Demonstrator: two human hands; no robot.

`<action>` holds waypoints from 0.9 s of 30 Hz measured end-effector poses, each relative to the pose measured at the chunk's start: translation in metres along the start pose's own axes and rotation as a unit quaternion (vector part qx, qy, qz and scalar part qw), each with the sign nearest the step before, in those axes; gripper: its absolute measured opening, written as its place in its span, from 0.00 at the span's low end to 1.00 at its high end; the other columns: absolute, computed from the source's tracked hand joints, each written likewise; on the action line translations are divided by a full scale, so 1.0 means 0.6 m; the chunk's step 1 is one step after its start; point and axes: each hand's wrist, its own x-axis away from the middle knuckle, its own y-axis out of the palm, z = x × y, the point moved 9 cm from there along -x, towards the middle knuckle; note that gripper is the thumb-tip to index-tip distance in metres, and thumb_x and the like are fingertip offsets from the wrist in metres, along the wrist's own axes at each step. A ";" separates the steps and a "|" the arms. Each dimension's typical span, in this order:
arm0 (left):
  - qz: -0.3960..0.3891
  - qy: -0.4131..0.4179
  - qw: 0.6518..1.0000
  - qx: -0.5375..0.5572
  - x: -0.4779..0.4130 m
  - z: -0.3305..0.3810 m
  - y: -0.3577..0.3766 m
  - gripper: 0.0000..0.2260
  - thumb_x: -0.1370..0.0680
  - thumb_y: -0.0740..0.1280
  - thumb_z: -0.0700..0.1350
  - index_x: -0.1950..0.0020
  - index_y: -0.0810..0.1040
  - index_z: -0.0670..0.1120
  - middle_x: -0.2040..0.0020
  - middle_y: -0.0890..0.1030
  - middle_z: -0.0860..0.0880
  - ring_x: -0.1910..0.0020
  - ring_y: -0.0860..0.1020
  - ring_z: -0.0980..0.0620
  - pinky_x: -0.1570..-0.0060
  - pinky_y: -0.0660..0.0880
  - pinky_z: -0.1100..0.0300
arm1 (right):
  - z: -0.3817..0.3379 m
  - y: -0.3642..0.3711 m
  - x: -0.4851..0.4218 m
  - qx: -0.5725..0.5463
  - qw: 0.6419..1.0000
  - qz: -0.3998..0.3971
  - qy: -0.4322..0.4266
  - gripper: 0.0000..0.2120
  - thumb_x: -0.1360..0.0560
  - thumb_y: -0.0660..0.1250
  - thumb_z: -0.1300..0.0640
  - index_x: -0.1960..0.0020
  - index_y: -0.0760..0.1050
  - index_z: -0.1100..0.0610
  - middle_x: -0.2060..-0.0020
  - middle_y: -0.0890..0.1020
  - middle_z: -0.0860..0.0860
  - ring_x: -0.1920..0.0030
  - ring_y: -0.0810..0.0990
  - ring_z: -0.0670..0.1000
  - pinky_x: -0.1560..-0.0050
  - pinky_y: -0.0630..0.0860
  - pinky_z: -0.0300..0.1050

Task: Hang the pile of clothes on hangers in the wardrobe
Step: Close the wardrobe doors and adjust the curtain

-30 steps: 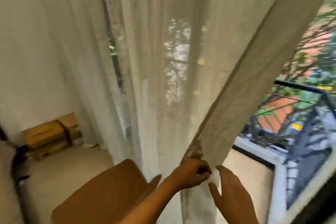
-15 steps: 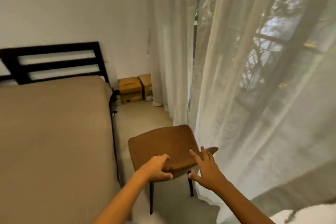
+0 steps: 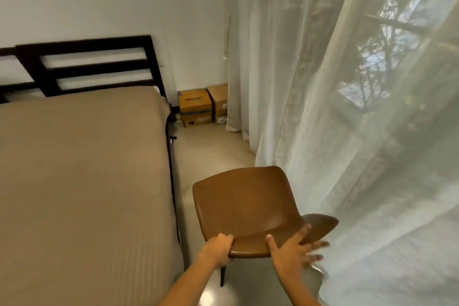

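Two hands at brown chair (image 3: 248, 204): left hand (image 3: 217, 247) fingers curl round its near edge; right hand (image 3: 290, 253) fingers spread, resting on it.

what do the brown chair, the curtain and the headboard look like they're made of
Chair: smooth brown leather or faux leather, judging by its soft sheen. Curtain: thin sheer white fabric; trees outside show through it. Headboard: dark matte slats, probably stained wood, possibly painted metal.

Under my left hand (image 3: 218, 247), chair (image 3: 248, 206): smooth, faintly glossy leather-look; curtain (image 3: 347, 131): sheer cloth; bedspread (image 3: 87, 181): matt ribbed cloth; boxes (image 3: 195, 104): cardboard.
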 end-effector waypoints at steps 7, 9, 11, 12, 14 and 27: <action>-0.047 0.070 0.992 -0.091 -0.023 0.014 -0.001 0.13 0.26 0.67 0.43 0.43 0.72 0.42 0.43 0.76 0.40 0.46 0.77 0.40 0.47 0.75 0.49 | 0.062 0.055 -0.051 -0.237 0.964 -0.006 0.124 0.45 0.28 0.70 0.55 0.24 0.43 0.57 0.30 0.63 0.64 0.31 0.64 0.68 0.30 0.61 0.64; -0.062 0.086 0.989 -0.099 -0.020 0.030 0.000 0.12 0.26 0.66 0.41 0.43 0.73 0.41 0.44 0.77 0.39 0.46 0.77 0.39 0.48 0.75 0.48 | 0.058 0.041 -0.055 -0.231 0.964 -0.015 0.132 0.44 0.25 0.68 0.57 0.24 0.38 0.54 0.35 0.70 0.61 0.37 0.71 0.68 0.34 0.67 0.61; -0.073 0.102 0.987 -0.105 -0.012 0.060 0.002 0.12 0.24 0.64 0.41 0.42 0.73 0.39 0.43 0.77 0.37 0.45 0.76 0.37 0.47 0.74 0.47 | 0.062 0.023 -0.073 -0.191 0.975 -0.015 0.115 0.53 0.29 0.72 0.54 0.27 0.30 0.47 0.37 0.72 0.62 0.41 0.74 0.68 0.38 0.71 0.62; -0.077 0.112 0.985 -0.105 -0.008 0.081 0.005 0.12 0.24 0.63 0.41 0.42 0.73 0.37 0.43 0.76 0.37 0.45 0.76 0.36 0.46 0.73 0.46 | 0.066 0.012 -0.085 -0.171 0.979 -0.019 0.107 0.55 0.32 0.74 0.51 0.29 0.29 0.41 0.37 0.72 0.62 0.42 0.75 0.68 0.40 0.72 0.65; -0.088 0.139 0.980 -0.111 -0.004 0.133 0.018 0.13 0.23 0.62 0.40 0.41 0.73 0.35 0.42 0.76 0.35 0.44 0.76 0.35 0.46 0.73 0.45 | 0.070 -0.009 -0.113 -0.179 0.980 -0.052 0.069 0.54 0.33 0.75 0.53 0.29 0.34 0.40 0.36 0.71 0.62 0.41 0.74 0.68 0.39 0.71 0.65; -0.190 0.090 0.965 0.158 -0.087 0.434 0.041 0.27 0.24 0.67 0.55 0.32 0.67 0.40 0.36 0.72 0.39 0.38 0.72 0.37 0.40 0.69 0.45 | -0.005 -0.207 -0.337 -0.014 0.954 -0.220 -0.204 0.59 0.49 0.75 0.39 0.26 0.46 0.46 0.34 0.65 0.49 0.39 0.71 0.53 0.42 0.73 0.51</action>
